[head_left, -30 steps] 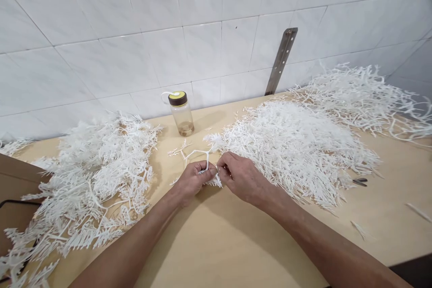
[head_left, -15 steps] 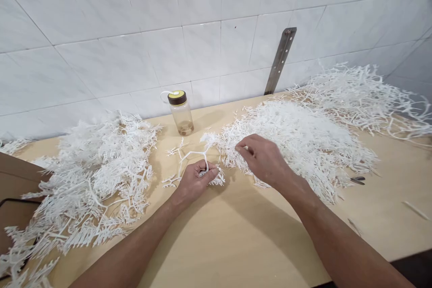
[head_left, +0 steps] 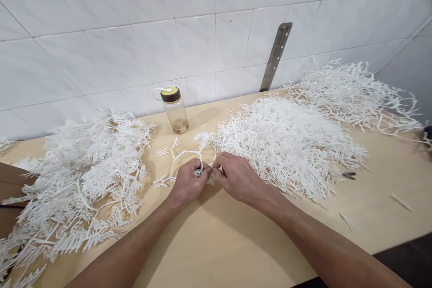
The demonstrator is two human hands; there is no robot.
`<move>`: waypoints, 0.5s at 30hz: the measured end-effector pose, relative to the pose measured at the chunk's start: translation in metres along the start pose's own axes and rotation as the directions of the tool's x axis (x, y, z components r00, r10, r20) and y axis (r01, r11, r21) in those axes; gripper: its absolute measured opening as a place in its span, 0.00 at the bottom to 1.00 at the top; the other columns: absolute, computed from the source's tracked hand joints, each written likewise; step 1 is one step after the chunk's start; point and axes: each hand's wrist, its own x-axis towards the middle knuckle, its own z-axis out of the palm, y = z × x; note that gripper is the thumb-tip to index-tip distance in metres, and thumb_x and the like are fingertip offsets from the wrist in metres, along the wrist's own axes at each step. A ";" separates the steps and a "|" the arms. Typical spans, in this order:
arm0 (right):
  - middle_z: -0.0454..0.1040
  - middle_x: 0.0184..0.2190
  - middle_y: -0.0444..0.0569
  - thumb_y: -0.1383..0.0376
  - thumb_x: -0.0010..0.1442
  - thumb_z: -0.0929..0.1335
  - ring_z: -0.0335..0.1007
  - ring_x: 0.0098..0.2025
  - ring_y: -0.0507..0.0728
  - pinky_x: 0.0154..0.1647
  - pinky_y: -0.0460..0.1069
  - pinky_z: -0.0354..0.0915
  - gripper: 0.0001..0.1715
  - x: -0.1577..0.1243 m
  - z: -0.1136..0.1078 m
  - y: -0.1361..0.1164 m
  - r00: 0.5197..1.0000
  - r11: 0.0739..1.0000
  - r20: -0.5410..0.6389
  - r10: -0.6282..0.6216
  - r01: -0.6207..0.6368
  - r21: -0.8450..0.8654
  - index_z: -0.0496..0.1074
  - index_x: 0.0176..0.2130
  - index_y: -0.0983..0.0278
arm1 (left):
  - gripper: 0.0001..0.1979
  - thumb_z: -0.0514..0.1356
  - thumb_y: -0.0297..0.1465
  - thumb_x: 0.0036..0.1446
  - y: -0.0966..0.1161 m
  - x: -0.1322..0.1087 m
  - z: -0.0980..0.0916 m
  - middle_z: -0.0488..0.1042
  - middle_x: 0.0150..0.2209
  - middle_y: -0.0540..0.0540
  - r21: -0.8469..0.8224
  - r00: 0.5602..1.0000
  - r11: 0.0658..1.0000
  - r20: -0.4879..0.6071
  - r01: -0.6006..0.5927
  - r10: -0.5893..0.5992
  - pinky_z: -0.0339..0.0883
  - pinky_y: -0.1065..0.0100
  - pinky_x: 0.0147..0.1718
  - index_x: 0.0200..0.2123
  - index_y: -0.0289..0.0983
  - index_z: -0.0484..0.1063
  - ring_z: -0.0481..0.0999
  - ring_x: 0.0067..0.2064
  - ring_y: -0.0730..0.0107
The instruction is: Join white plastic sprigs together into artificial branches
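A white branched plastic sprig (head_left: 187, 151), with a bent thin stem and feathery tips, lies partly on the table. My left hand (head_left: 189, 181) is closed on it, thumb and forefinger pinched together. Right beside those fingertips my right hand (head_left: 238, 176) pinches a small white end that sticks out from the left hand. The exact spot between the fingertips is mostly covered. Just behind my right hand spreads a large heap of small white plastic pieces (head_left: 280, 137).
To the left lies a pile of white branched sprigs (head_left: 97, 162), near a brown box (head_left: 13, 189). A yellow-lidded bottle (head_left: 176, 114) stands behind my hands. Long white stems (head_left: 351, 92) lie at the back right, with a dark small tool (head_left: 348, 175) nearer. A metal bracket (head_left: 276, 56) leans by the wall.
My right hand has moved left and down from the heap's edge to meet my left fingertips. My left hand keeps its hold on the sprig. The view has shifted slightly.
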 end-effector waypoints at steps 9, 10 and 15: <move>0.72 0.34 0.53 0.73 0.63 0.61 0.65 0.32 0.57 0.31 0.50 0.54 0.07 -0.001 0.019 -0.013 0.971 0.959 0.125 0.203 -0.171 -0.225 0.67 0.35 0.65 | 0.12 0.53 0.25 0.59 -0.013 -0.002 0.013 0.65 0.27 0.48 0.447 0.969 0.866 0.003 -0.223 0.249 0.57 0.65 0.29 0.23 0.39 0.59 0.64 0.29 0.67; 0.72 0.34 0.53 0.73 0.63 0.61 0.65 0.31 0.56 0.31 0.50 0.54 0.07 0.001 0.021 -0.013 0.971 0.960 0.116 0.208 -0.179 -0.216 0.66 0.35 0.65 | 0.11 0.53 0.25 0.58 -0.012 -0.001 0.013 0.65 0.27 0.48 0.445 0.977 0.875 -0.003 -0.189 0.213 0.57 0.65 0.30 0.23 0.39 0.60 0.65 0.29 0.67; 0.71 0.33 0.54 0.73 0.63 0.61 0.64 0.31 0.56 0.29 0.49 0.55 0.07 0.012 0.019 0.003 0.982 0.967 -0.079 0.173 -0.185 -0.173 0.64 0.33 0.64 | 0.10 0.57 0.31 0.57 0.000 0.001 0.001 0.71 0.24 0.48 0.065 0.981 0.996 0.180 0.065 -0.076 0.59 0.68 0.28 0.23 0.38 0.67 0.70 0.28 0.67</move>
